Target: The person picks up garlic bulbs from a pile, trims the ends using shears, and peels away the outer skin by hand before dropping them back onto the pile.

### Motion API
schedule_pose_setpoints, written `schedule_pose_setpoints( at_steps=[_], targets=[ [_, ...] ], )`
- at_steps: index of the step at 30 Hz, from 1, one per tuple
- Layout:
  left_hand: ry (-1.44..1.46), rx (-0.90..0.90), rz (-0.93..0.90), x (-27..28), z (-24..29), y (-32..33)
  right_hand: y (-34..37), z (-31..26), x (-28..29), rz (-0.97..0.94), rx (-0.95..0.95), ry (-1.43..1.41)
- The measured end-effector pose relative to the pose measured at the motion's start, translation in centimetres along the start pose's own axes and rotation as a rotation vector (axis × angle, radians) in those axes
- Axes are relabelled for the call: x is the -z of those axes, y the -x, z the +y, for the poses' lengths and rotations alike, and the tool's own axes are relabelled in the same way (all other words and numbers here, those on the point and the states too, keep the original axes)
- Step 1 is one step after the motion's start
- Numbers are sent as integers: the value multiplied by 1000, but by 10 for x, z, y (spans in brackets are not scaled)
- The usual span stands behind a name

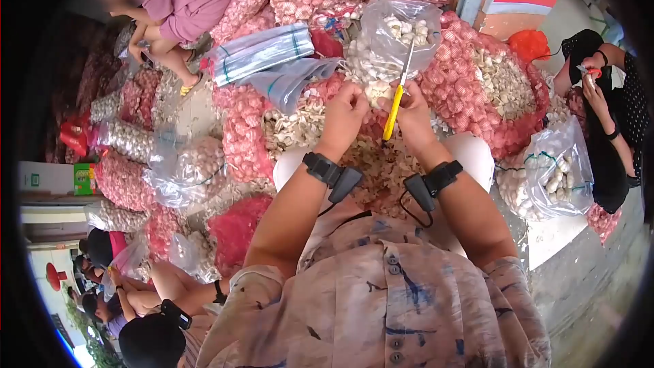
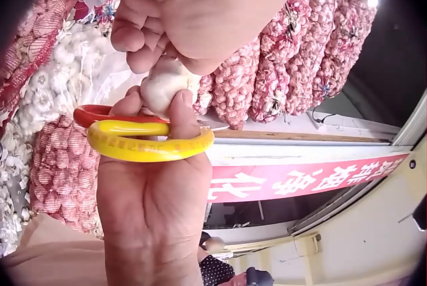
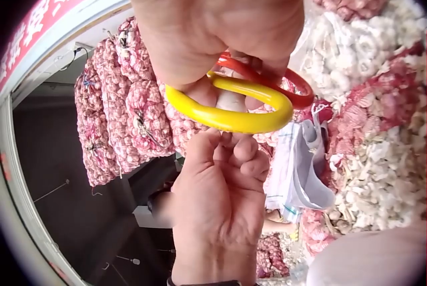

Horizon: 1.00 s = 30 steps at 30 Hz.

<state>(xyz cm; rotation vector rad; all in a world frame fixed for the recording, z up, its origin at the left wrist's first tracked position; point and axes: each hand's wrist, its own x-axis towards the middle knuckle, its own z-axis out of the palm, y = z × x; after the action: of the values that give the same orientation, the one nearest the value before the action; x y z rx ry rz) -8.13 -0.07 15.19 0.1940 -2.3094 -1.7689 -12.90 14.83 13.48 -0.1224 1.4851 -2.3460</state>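
A white garlic bulb [image 2: 163,89] is between the two hands, partly covered by fingers. My left hand [image 1: 346,110] pinches it from one side with curled fingers. On the other side, the right hand [image 1: 415,114] has its thumb and fingertips on the bulb. Scissors with yellow-and-red handles hang around the right hand's fingers, the yellow handle [image 1: 393,114] toward me and the blades [image 1: 408,63] pointing away. In the right wrist view, the yellow loop [image 3: 230,121] crosses in front of the garlic [image 3: 230,101].
A clear bag of garlic [image 1: 402,27] lies beyond the hands. Red mesh sacks [image 1: 245,126] and loose peelings [image 1: 375,170] surround my knees. Folded plastic bags [image 1: 262,53] lie front left. One person [image 1: 180,0] sits upper left, another [image 1: 613,116] at right.
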Motion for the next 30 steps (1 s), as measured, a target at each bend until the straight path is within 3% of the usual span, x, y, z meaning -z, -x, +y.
schedule_pose_setpoints(
  at_steps=[2,5,8,12,15,18,20,22,24,28,30],
  targets=[
    [219,116,-26,3,0,-2,1,-4,2,-53,-57,-99],
    [300,265,-29,4,-17,-4,-4,2,4,-148,-52,-305],
    [299,322,-28,1,-23,-1,0,-4,6,-120,-195,-341],
    [198,324,-68,1,-25,-2,-3,-4,9,-173,-223,-380],
    [100,389,-219,4,-30,2,-2,-19,10,-275,-334,-515],
    [99,325,-104,-1,-36,11,-3,-21,13,-227,-277,-492],
    [198,178,96,-2,-28,9,-2,-23,11,-140,-276,-493],
    [352,226,95,2,-4,5,-5,-21,11,-98,-236,-412],
    [620,308,-71,7,10,4,-8,-11,10,-148,-230,-409],
    [504,350,-110,0,16,-3,-7,-4,9,-264,-220,-334],
    [576,246,151,-16,18,-2,-5,-8,12,-311,-226,-330]
  ],
)
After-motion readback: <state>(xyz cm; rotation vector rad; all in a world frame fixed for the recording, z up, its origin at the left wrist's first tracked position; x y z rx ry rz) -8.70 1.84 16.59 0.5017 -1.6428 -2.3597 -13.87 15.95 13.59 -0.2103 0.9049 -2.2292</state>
